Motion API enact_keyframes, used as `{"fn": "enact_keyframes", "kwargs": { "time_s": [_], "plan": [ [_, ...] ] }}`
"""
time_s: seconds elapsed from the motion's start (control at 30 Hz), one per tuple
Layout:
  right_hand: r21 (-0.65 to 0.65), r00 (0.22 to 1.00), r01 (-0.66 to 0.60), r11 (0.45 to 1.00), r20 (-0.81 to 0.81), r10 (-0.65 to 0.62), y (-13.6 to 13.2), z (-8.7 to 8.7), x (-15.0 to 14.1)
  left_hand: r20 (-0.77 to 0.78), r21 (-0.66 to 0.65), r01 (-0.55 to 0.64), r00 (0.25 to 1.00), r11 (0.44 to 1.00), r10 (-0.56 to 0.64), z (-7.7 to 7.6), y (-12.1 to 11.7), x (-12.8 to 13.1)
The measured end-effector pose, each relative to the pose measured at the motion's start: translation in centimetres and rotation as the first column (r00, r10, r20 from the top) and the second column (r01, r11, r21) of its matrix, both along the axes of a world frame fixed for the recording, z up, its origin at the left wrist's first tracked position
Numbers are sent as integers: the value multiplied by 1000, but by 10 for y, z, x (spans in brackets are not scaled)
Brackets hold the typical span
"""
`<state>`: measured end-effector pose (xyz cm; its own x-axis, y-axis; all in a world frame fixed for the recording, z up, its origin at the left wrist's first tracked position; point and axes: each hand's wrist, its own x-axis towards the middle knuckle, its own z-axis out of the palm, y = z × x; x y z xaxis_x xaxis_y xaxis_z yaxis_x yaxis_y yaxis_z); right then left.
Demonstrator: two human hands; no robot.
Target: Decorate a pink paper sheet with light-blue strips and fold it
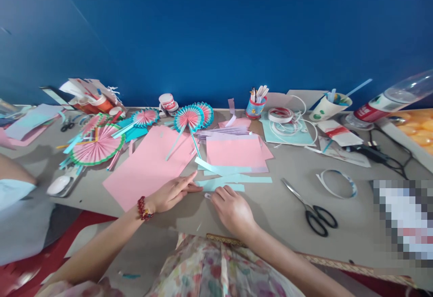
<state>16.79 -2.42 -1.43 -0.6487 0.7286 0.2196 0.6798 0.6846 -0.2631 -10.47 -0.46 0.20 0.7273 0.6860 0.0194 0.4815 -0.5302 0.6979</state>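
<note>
My left hand lies low over the table, a red bead bracelet at its wrist. Its fingers are stretched out, with their tips by the left end of some light-blue paper strips. Beside it, my right hand is closed, fingers curled down against the tabletop. A small whitish curled piece shows at its fingertips; its kind is too small to tell. Behind the strips lies a stack of pink paper sheets. A large pink sheet spreads out at the left, partly beneath my left forearm and hand.
Black-handled scissors and a tape-like ring lie at the right. Pleated paper fans are at the left, with a pink-and-blue one further back. A pen cup, coiled white cable and plastic bottle line the wall.
</note>
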Motion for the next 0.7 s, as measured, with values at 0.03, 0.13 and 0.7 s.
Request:
{"fn": "enact_keyframes", "kwargs": {
  "time_s": [0.03, 0.13, 0.7],
  "plan": [
    [-1, 1000, -1, 1000, -8, 1, 0, 0, 0, 3, 1, -2, 1000, 1000, 2, -1, 0, 0],
    [-6, 1000, -13, 1000, -26, 12, 0, 0, 1, 11, 0, -7, 1000, 1000, 7, -3, 1, -1],
    [-36, 992, -122, 992, -44, 120, -15, 5, 5, 87, -78, -23, 996, 997, 30, -1, 2, 1]
  ]
}}
